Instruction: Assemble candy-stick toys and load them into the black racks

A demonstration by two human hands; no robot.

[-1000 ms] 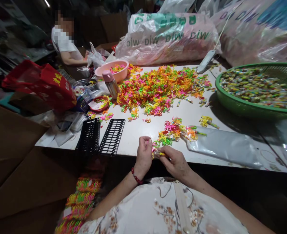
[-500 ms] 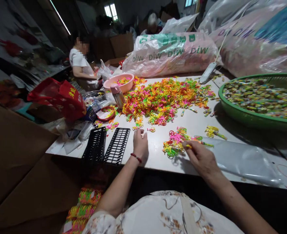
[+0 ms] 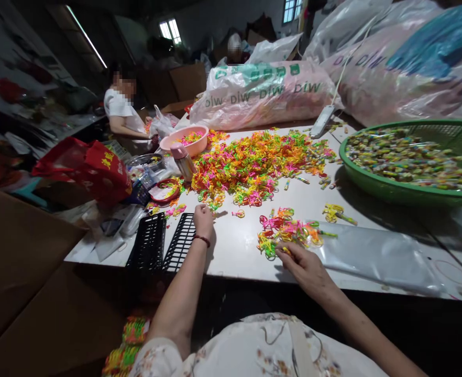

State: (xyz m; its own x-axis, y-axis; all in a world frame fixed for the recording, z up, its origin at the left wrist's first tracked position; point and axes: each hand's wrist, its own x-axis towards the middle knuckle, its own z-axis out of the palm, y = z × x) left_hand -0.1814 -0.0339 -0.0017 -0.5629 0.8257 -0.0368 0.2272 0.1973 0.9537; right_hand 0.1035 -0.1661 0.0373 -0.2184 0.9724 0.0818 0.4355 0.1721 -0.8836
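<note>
My left hand (image 3: 204, 222) is closed, its fingers curled beside the upper right edge of a black plastic grid rack (image 3: 180, 241). What it holds, if anything, is hidden. A second black rack (image 3: 147, 238) lies to the left. My right hand (image 3: 304, 266) pinches a small yellow plastic piece (image 3: 286, 251), right by a small pile of bright plastic bicycle-shaped toys (image 3: 272, 225). Beyond both hands spreads a large heap of similar toys (image 3: 250, 162). A clear plastic sheet or bag (image 3: 376, 256) lies flat to the right of my right hand.
A green basket (image 3: 404, 196) of wrapped candy-like tubes stands at right. Large plastic sacks (image 3: 262, 97) line the back. At left are a pink basin (image 3: 199, 146), a flask (image 3: 183, 163) and a red bag (image 3: 93, 173). A co-worker (image 3: 123, 112) is at far left.
My left hand has moved left to the rack's edge, its fingers more curled. My right hand has shifted left and slightly down along the small pile. The camera view has turned a little.
</note>
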